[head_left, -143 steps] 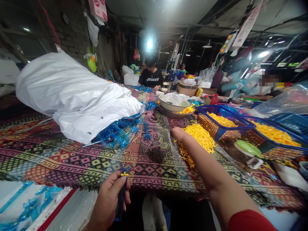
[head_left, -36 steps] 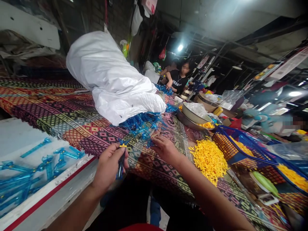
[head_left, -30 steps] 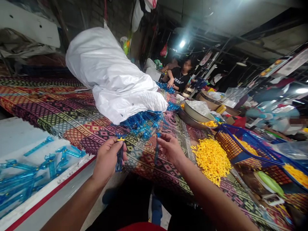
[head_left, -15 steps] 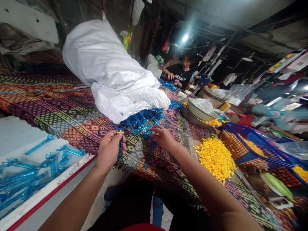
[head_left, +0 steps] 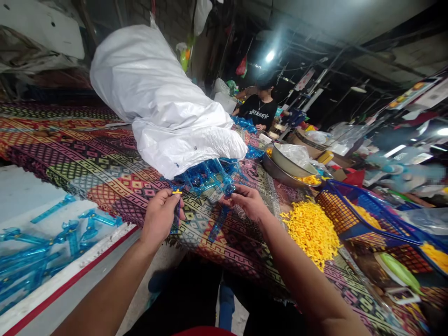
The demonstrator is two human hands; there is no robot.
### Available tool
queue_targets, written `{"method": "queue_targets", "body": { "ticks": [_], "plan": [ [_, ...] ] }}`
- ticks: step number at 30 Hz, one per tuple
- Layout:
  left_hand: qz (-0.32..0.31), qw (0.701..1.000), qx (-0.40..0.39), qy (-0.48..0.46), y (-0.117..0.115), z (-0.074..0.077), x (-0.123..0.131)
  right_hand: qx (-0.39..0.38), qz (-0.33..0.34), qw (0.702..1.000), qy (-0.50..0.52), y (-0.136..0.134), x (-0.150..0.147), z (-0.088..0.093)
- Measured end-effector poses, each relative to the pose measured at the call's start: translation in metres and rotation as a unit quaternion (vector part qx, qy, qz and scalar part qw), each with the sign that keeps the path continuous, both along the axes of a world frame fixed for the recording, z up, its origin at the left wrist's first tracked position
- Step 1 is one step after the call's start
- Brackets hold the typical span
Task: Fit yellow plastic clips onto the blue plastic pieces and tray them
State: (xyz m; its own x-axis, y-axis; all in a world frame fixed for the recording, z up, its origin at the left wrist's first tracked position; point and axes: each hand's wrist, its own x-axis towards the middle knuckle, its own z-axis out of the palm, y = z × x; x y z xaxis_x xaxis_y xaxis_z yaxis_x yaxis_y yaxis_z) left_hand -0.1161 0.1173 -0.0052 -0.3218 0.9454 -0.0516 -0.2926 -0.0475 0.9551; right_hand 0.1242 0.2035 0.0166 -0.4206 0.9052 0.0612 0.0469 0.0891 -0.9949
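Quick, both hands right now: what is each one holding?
Left hand: closed on a blue strip topped by a yellow clip.
Right hand: closed, pinching a second blue strip.

Just below the mouth of the white sack point(head_left: 164, 102), the left grip point(head_left: 159, 217) pinches a blue plastic piece point(head_left: 176, 215) upright, a small yellow part point(head_left: 177, 192) at its top. Beside it, also below the sack, the right grip point(head_left: 249, 203) holds a second blue piece point(head_left: 217, 225) that hangs over the patterned bench point(head_left: 87, 158). Loose blue pieces point(head_left: 206, 172) spill from the sack's mouth.

white sack point(head_left: 164, 102), clear blue pieces point(head_left: 206, 172), yellow heap point(head_left: 311, 231), multicoloured geometric cloth point(head_left: 105, 161)
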Motion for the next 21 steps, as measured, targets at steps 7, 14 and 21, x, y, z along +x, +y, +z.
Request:
{"method": "queue_targets", "body": {
  "ticks": [7,14,21],
  "plan": [
    [-0.003,1.000,0.007,0.014,0.000,-0.001,0.000,-0.112,-0.022,0.986,0.118,-0.003,-0.020,0.001],
    [-0.003,0.999,0.013,0.029,0.002,-0.006,0.000,-0.072,0.030,0.997,-0.012,-0.008,-0.031,0.001],
    [-0.012,0.999,0.005,0.040,0.000,-0.005,-0.001,-0.093,0.005,0.995,0.022,-0.006,-0.019,0.012]
  ]
}}
